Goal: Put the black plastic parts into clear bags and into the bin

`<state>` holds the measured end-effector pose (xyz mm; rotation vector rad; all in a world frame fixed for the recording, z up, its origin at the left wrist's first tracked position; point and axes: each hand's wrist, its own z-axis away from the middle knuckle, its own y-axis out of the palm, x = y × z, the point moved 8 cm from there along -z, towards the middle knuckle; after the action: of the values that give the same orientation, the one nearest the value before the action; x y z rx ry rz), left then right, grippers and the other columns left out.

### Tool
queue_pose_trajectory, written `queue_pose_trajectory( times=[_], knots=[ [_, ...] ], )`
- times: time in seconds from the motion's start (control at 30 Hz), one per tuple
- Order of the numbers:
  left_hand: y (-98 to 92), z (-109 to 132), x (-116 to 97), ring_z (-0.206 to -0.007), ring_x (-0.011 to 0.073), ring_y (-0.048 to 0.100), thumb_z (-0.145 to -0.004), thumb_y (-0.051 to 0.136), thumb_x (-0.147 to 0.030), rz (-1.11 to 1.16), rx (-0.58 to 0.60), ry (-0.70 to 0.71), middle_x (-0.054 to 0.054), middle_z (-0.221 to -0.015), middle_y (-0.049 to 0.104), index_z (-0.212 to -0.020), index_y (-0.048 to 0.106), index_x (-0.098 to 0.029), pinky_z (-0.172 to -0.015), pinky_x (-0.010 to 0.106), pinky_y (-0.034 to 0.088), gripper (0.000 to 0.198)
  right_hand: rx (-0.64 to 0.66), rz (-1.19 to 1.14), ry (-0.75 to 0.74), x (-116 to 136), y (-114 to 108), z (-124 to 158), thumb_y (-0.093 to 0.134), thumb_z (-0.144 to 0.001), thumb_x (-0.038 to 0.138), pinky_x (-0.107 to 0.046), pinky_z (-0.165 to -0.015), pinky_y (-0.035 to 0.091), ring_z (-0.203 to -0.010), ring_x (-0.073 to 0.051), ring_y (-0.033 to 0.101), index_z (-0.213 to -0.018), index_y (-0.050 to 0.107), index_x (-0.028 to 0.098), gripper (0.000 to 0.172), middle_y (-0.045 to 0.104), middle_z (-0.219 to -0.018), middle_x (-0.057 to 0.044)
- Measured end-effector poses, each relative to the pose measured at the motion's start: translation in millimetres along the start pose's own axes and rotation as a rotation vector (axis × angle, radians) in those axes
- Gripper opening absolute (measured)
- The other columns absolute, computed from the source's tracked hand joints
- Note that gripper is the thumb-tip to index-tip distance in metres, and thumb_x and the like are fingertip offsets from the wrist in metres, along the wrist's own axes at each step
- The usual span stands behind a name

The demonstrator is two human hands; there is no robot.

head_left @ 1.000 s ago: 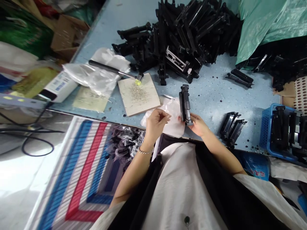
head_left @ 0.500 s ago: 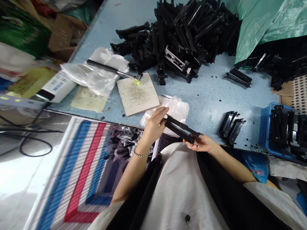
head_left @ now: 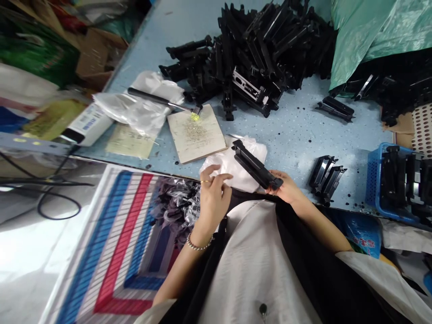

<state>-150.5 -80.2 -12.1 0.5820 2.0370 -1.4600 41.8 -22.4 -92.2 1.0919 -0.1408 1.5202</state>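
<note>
My right hand grips the near end of a long black plastic part, which slants up and left over a white plastic bag at the table's front edge. My left hand hovers just left of the part with fingers loosely spread and holds nothing; a ring shows on one finger and a bead bracelet on the wrist. A large heap of the same black parts lies at the back of the blue table.
A small hammer rests on a wooden board left of centre. Two black parts lie right of my hand, a blue basket of parts further right. Green plastic sheeting covers the back right. Bagged black parts sit below the table edge.
My left hand has let go of the black part and dropped back toward me. My right hand has swung the part's far end up and away over the white bag.
</note>
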Motion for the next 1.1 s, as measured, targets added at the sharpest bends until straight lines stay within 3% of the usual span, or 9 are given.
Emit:
queue_pose_trajectory(
  times=[0.1, 0.2, 0.3, 0.43, 0.57, 0.77, 0.93, 1.03, 1.1],
  knots=[
    [11.4, -4.0, 19.8, -0.114, 0.0252, 0.066, -0.088, 0.045, -0.003, -0.104, 0.044, -0.051, 0.016, -0.135, 0.058, -0.124, 0.067, -0.017, -0.1, 0.044, 0.057, 0.044, 0.0, -0.008, -0.006, -1.2, -5.3, 4.5, 0.078, -0.075, 0.044, -0.022, -0.046, 0.039, -0.05, -0.012, 0.057, -0.076, 0.064, 0.018, 0.03, 0.065, -0.062, -0.001],
    [19.9, -11.5, 25.2, -0.134, 0.0275, 0.056, -0.086, 0.044, -0.002, -0.09, 0.013, -0.051, 0.016, -0.139, 0.059, -0.14, 0.057, -0.017, -0.112, 0.044, 0.05, 0.058, 0.055, -0.064, 0.039, -8.0, -4.3, 13.7, 0.08, -0.07, 0.037, -0.023, -0.046, 0.037, -0.049, -0.01, 0.053, -0.068, 0.059, 0.019, 0.028, 0.06, -0.057, 0.001],
    [25.1, -17.5, 19.8, -0.139, 0.0286, 0.052, -0.082, 0.047, 0.0, -0.033, -0.046, -0.016, 0.017, -0.145, 0.054, -0.148, 0.048, -0.018, -0.11, 0.044, 0.051, 0.069, 0.098, -0.159, 0.137, -18.4, -4.6, 28.3, 0.079, -0.071, 0.032, -0.022, -0.044, 0.036, -0.047, -0.01, 0.049, -0.064, 0.055, 0.019, 0.028, 0.055, -0.054, 0.003],
    [38.1, -22.5, 8.9, -0.14, 0.0309, 0.05, -0.079, 0.048, 0.003, 0.057, -0.024, 0.056, 0.021, -0.153, 0.046, -0.154, 0.04, -0.018, -0.1, 0.041, 0.058, 0.078, 0.137, -0.233, 0.24, -32.4, -11.4, 49.1, 0.076, -0.077, 0.029, -0.022, -0.04, 0.032, -0.044, -0.01, 0.046, -0.068, 0.055, 0.018, 0.025, 0.055, -0.055, 0.002],
    [46.4, -28.8, 5.1, -0.145, 0.0309, 0.045, -0.077, 0.047, 0.006, 0.054, -0.012, 0.066, 0.021, -0.153, 0.046, -0.155, 0.038, -0.017, -0.108, 0.043, 0.053, 0.082, 0.222, -0.282, 0.277, -41.9, -17.2, 66.5, 0.069, -0.087, 0.035, -0.022, -0.035, 0.03, -0.039, -0.011, 0.044, -0.075, 0.059, 0.016, 0.025, 0.055, -0.054, 0.0],
    [50.3, -26.2, -27.2, -0.145, 0.0298, 0.046, -0.081, 0.047, 0.004, 0.071, 0.099, 0.196, 0.018, -0.158, 0.041, -0.161, 0.027, -0.021, -0.102, 0.036, 0.058, 0.086, 0.144, -0.372, 0.326, -44.4, -25.3, 57.2, 0.069, -0.084, 0.027, -0.016, -0.037, 0.03, -0.047, -0.008, 0.048, -0.084, 0.061, 0.015, 0.014, 0.062, -0.065, -0.001],
    [60.7, 2.3, -76.4, -0.146, 0.0274, 0.045, -0.089, 0.043, 0.002, 0.116, 0.281, 0.488, 0.018, -0.162, 0.038, -0.165, 0.009, -0.023, -0.114, 0.038, 0.05, 0.086, -0.029, -0.27, 0.157, -26.1, -24.8, 31.5, 0.076, -0.08, 0.033, -0.017, -0.037, 0.029, -0.046, -0.008, 0.045, -0.077, 0.061, 0.017, 0.022, 0.058, -0.059, 0.002],
    [61.6, 9.2, -80.8, -0.146, 0.0271, 0.045, -0.088, 0.043, 0.003, 0.15, 0.372, 0.504, 0.016, -0.161, 0.039, -0.165, 0.01, -0.024, -0.116, 0.04, 0.049, 0.088, -0.102, -0.031, -0.004, -11.0, -18.8, 29.5, 0.08, -0.078, 0.035, -0.018, -0.044, 0.038, -0.05, -0.008, 0.052, -0.081, 0.065, 0.018, 0.024, 0.062, -0.063, 0.003],
    [52.9, 3.8, -72.1, -0.141, 0.0268, 0.051, -0.087, 0.045, 0.003, 0.159, 0.345, 0.451, 0.014, -0.158, 0.043, -0.164, 0.015, -0.028, -0.111, 0.039, 0.053, 0.088, -0.072, 0.048, -0.03, -8.1, -11.8, 30.2, 0.08, -0.079, 0.037, -0.018, -0.045, 0.039, -0.049, -0.008, 0.052, -0.083, 0.066, 0.017, 0.024, 0.062, -0.062, 0.004]
  ],
)
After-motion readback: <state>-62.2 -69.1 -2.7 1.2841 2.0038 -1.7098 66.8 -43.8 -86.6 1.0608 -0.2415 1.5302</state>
